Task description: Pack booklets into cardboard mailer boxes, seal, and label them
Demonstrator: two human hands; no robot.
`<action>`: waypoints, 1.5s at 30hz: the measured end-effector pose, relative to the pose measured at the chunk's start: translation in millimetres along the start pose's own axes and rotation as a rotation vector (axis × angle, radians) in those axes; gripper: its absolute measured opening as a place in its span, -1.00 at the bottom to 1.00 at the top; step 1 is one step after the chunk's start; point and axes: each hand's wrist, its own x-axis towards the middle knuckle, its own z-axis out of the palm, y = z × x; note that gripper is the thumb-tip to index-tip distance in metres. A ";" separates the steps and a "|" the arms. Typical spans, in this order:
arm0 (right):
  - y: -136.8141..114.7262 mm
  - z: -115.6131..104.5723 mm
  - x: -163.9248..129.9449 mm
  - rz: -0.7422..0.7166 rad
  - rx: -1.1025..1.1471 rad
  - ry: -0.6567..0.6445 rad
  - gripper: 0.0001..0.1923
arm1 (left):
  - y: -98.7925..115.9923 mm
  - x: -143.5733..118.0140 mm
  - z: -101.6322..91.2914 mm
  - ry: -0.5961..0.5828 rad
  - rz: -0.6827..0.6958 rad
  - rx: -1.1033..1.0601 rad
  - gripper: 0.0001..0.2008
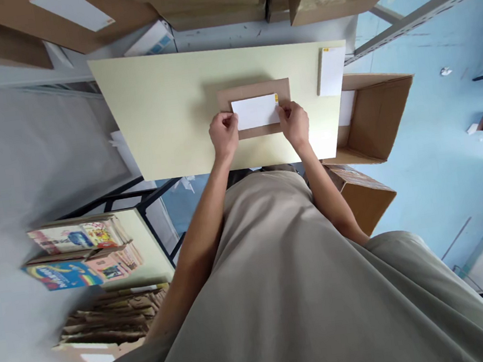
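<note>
Over a piece of brown cardboard (253, 90), a white label sheet (256, 112) with a small orange mark at its upper right corner is stretched between my hands. My left hand (223, 134) pinches the label's left edge between thumb and fingers. On the other side my right hand (295, 122) pinches its right edge. Whether the label touches the cardboard is hard to tell. Beneath lies the pale cream tabletop (161, 114). A stack of similar white labels (332, 70) rests at the table's right end.
Large cardboard boxes (209, 1) stand along the back. An open cardboard box (378, 115) is right of the table, another box (368, 200) below it. At lower left are colourful printed packages (69, 272) and bundled flattened cardboard (112, 319). A metal shelf frame (427, 2) runs at upper right.
</note>
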 end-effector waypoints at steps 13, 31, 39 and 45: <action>9.4 9.2 9.9 0.062 -0.112 -0.032 -0.75 | -2.7 2.3 2.7 0.008 0.012 0.014 -0.77; 17.4 17.0 11.6 -0.033 -0.227 -0.016 -0.45 | -25.0 13.0 5.0 0.022 0.055 0.155 -0.78; 12.6 10.3 3.6 -0.079 -0.334 -0.039 -0.43 | -33.4 16.1 4.3 0.008 0.082 0.186 -0.81; 3.5 11.0 -24.0 -0.240 -0.436 -0.091 -0.51 | -32.1 15.2 3.7 0.003 0.086 0.191 -0.84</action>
